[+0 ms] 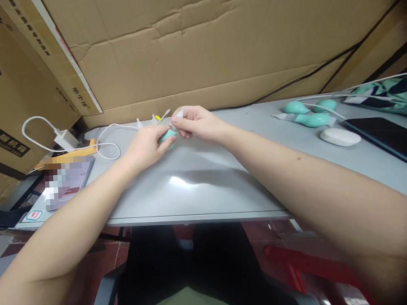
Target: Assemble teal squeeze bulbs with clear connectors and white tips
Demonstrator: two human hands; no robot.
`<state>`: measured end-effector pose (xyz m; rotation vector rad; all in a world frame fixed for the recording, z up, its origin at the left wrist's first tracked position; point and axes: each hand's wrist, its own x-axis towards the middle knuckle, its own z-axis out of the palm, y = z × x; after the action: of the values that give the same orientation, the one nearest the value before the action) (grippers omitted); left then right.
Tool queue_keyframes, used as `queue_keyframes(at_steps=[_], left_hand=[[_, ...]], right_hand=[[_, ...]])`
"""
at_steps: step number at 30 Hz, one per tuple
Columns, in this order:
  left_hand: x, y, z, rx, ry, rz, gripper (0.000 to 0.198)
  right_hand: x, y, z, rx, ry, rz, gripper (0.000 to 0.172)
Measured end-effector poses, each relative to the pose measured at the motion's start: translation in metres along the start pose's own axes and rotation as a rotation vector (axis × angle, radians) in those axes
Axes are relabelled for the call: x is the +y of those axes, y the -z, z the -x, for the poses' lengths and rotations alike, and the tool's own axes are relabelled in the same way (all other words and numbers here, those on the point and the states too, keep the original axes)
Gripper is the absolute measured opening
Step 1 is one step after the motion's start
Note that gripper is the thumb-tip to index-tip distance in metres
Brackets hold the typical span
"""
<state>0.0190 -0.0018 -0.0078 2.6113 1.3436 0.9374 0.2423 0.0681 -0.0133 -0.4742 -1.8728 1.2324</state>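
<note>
At left, the thin white cable point(118, 149) loops over the grey counter point(209, 201) towards the left hand point(148, 143); a sleeveless forearm catching it could drag it. That hand grips a mint-green, rounded, soft-looking bulb point(169, 135) above the counter's far side. The right hand point(198, 121) pinches a small whitish tip point(179, 114) at the bulb's upper end; whether they are joined is unclear. Squeezing hard or pulling askew could make either slip. Farther right, a smooth white oval case point(340, 137) lies near similar mint-green bulbs point(295, 107), which a nudge might roll.

Glossy grey desk point(205, 199), three teal bulbs point(312, 120) at right, white rounded case point(340, 137) beside black flat device point(388, 137), looped white cable point(116, 125), yellow power strip point(73, 156) and booklet point(79, 178) at left.
</note>
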Motion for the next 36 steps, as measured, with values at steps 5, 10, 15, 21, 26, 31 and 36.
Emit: queue_keyframes(at_steps=[5,10,15,21,26,31,36], left_hand=[[0.016,0.007,-0.017,-0.171,0.031,-0.214,0.019],[0.032,-0.006,-0.039,-0.163,0.050,-0.231,0.019],[0.029,-0.034,-0.041,-0.092,0.068,-0.027,0.030],[0.010,-0.048,-0.034,-0.027,0.058,0.109,0.030],[-0.004,-0.053,-0.032,0.014,-0.056,0.254,0.027],[-0.008,-0.057,-0.030,0.039,-0.024,0.409,0.027],[-0.005,-0.049,-0.029,-0.127,0.154,0.454,0.023]], right_hand=[[0.005,0.008,0.014,0.046,-0.117,-0.191,0.085],[0.010,0.020,0.023,0.156,-0.075,-0.287,0.072],[0.016,0.028,0.022,0.196,-0.119,-0.325,0.045],[0.019,0.020,0.025,0.252,-0.213,-0.416,0.032],[0.019,0.014,0.027,0.285,-0.233,-0.487,0.033],[0.020,0.011,0.029,0.283,-0.222,-0.440,0.037],[0.020,0.009,0.031,0.266,-0.065,-0.221,0.065]])
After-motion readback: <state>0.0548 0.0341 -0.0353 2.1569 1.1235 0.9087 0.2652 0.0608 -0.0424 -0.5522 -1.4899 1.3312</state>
